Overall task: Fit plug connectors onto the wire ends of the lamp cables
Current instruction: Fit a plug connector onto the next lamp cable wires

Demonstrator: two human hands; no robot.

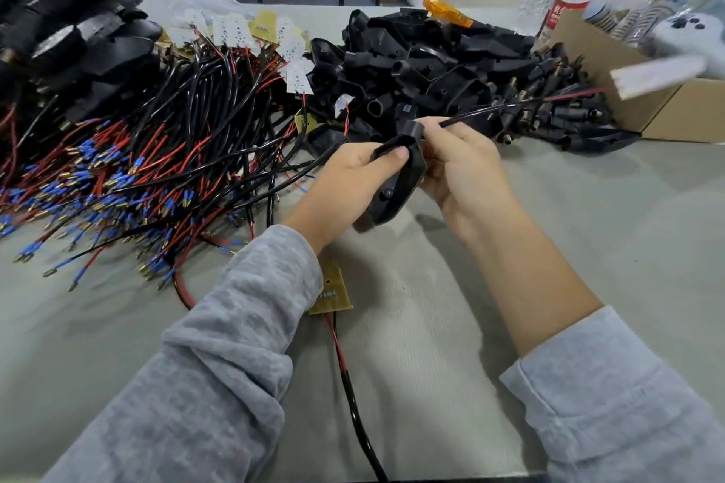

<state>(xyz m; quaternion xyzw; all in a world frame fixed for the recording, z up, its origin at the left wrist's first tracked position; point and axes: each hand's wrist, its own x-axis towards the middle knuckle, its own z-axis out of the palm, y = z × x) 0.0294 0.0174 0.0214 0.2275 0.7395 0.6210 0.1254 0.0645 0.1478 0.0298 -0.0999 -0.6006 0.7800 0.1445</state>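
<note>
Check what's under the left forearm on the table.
A yellow circuit board lies partly under the left sleeve, its top left part covered. A red and black cable runs from it toward the near table edge.

Even, bright indoor light, soft shadows under the arms, wide-angle bending at edges, motion blur upper right
</note>
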